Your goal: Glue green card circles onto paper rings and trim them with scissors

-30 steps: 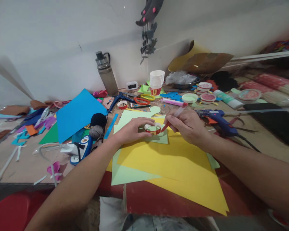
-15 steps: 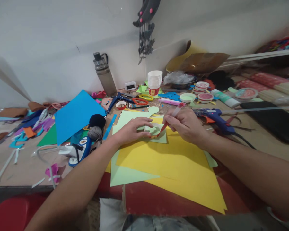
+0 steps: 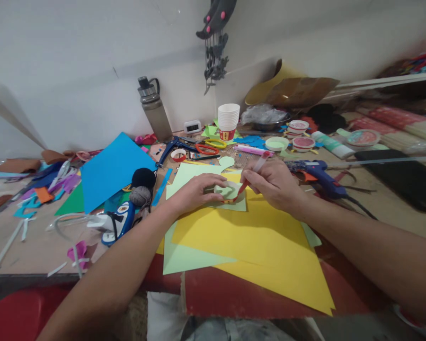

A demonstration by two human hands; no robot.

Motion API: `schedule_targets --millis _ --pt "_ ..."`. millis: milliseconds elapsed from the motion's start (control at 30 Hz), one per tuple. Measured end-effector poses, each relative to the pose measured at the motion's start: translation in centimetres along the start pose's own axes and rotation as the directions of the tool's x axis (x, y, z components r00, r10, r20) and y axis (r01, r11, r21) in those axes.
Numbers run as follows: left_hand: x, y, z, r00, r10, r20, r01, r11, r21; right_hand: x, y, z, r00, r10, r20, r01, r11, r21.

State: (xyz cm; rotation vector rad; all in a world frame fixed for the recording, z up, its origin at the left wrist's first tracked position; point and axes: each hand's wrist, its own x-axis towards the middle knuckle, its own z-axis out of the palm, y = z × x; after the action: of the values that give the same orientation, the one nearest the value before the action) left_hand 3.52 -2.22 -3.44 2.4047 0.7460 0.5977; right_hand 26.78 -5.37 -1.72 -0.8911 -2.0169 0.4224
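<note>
While a cluttered table [image 3: 24,258] is stretching across the scene, yellow sheets [image 3: 259,241] are covering its near middle, and pale green paper [image 3: 186,262] is jutting out from beneath them on the left. Farther left, a blue sheet [image 3: 111,170] is overlapping a green one [image 3: 69,201], and on the right a flat black object [image 3: 404,177] is lying on the tabletop. Far off by the wall, a grey bottle [image 3: 158,113] is leaning slightly, while a blue glue gun [image 3: 321,175] is resting just right of the hands.

Toward the middle, the right hand [image 3: 270,182] is gripping a pen between thumb and fingers, and the left hand [image 3: 200,189] is curling thumb and index finger around the left side of a paper ring. Beyond them, a stack of white cups [image 3: 229,116] is standing upright. Slanting leftward, the pen [image 3: 261,162] is bringing its red end to the ring's right side; whether it is touching the paper cannot be told. Smallest, the paper ring [image 3: 230,193] is sitting between both hands, above the pale green paper.
</note>
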Motion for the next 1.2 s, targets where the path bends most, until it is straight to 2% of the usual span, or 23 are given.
schedule_targets --millis 233,500,733,900,1200 --pt "0.05 -0.11 0.08 1.000 -0.004 -0.006 0.004 1.000 0.007 -0.20 0.19 0.12 0.999 -0.021 0.048 0.020 1.000 0.024" --pt "0.07 -0.18 0.16 1.000 -0.004 -0.003 0.004 1.000 0.028 -0.47 -0.26 -0.25 0.954 -0.116 0.275 0.166 0.972 -0.167" --pt "-0.04 -0.07 0.25 1.000 -0.012 -0.004 0.012 0.999 0.032 -0.71 0.37 0.04 0.929 -0.230 0.290 0.291 0.937 -0.191" --pt "0.00 -0.07 0.24 1.000 -0.022 -0.001 0.022 0.999 0.023 -0.79 0.46 0.09 0.914 -0.231 0.333 0.313 0.925 -0.217" --pt "-0.02 -0.11 0.41 1.000 -0.018 -0.020 0.018 1.000 0.020 -0.84 0.56 0.23 0.918 -0.259 0.302 0.332 0.916 -0.225"
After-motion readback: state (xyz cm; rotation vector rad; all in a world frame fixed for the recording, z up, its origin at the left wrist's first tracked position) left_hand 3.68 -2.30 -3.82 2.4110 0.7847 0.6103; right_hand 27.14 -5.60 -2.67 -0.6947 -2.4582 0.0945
